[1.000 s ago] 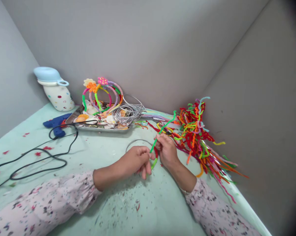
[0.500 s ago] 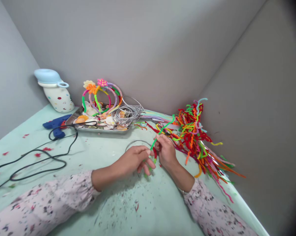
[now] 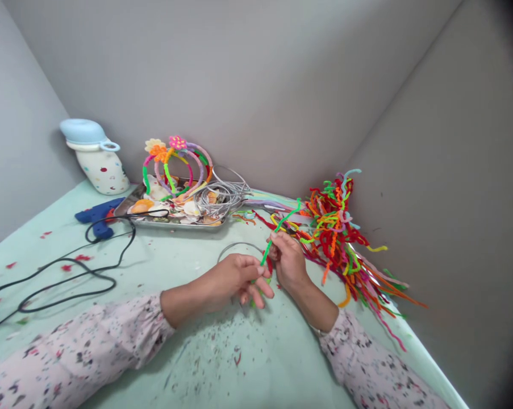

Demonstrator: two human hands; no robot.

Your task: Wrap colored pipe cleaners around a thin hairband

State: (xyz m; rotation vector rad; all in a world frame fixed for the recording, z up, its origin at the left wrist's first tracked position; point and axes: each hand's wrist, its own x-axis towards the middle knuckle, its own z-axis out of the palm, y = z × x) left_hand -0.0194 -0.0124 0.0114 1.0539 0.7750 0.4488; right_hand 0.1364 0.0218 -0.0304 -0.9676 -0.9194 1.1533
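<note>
A bright green pipe cleaner (image 3: 289, 215) runs slantwise between my hands, its wavy free end pointing up and away. My right hand (image 3: 289, 260) pinches it partway along between thumb and fingers. Lower down, my left hand (image 3: 246, 277) grips its near end between thumb and index finger, the other fingers loosely spread. Below the hands a thin grey wire hoop (image 3: 239, 244) shows in part, with a red fuzzy section (image 3: 268, 264) by my right hand. My fingers hide much of the hoop, and I cannot tell exactly how the green piece meets it.
A metal tray (image 3: 183, 226) holds shells, grey wire loops (image 3: 226, 196) and finished flower headbands (image 3: 175, 156). To its left are a blue glue gun (image 3: 98, 216) with a black cord (image 3: 69, 261) and a white bottle (image 3: 103, 170). Many coloured pipe cleaners (image 3: 335, 227) lie heaped at right.
Both hands have barely moved; the left hand's fingers have shifted slightly down and to the right. The green pipe cleaner stays held between them.
</note>
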